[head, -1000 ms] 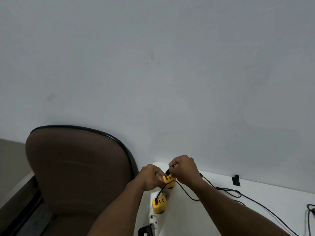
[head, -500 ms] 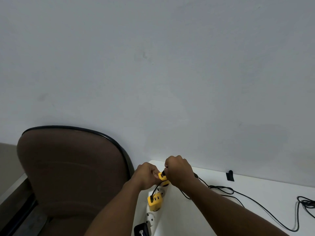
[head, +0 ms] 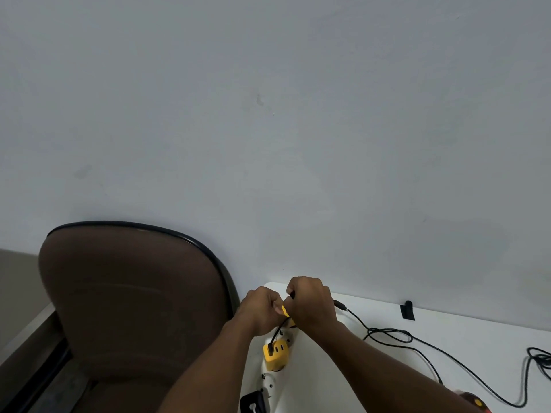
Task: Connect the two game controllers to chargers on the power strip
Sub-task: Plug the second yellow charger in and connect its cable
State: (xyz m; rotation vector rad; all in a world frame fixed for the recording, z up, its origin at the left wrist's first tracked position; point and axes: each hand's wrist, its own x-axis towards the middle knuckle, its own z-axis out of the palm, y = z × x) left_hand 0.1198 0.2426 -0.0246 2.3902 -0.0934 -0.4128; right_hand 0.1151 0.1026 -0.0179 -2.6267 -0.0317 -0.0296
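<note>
Head view. Both hands meet at the far left corner of the white table point(head: 387, 353), close to the pale grey wall point(head: 268, 114). The left hand point(head: 262, 310) has its grip closed on a small yellow charger block point(head: 285, 312), mostly hidden between the hands. The right hand point(head: 311, 302) has its grip closed on a black plug end point(head: 292, 294) held at that block. A thin black cable point(head: 384, 333) runs right from this hand across the table in loose loops. Just nearer, a second yellow cube charger point(head: 275, 353) sits plugged into the white power strip point(head: 269, 386), with a black cable already in its face. A black adapter point(head: 252, 403) occupies the strip's near end. A controller's red and yellow edge point(head: 474, 408) shows at the bottom right. A brown padded chair back point(head: 131, 308) stands left of the table.
</note>
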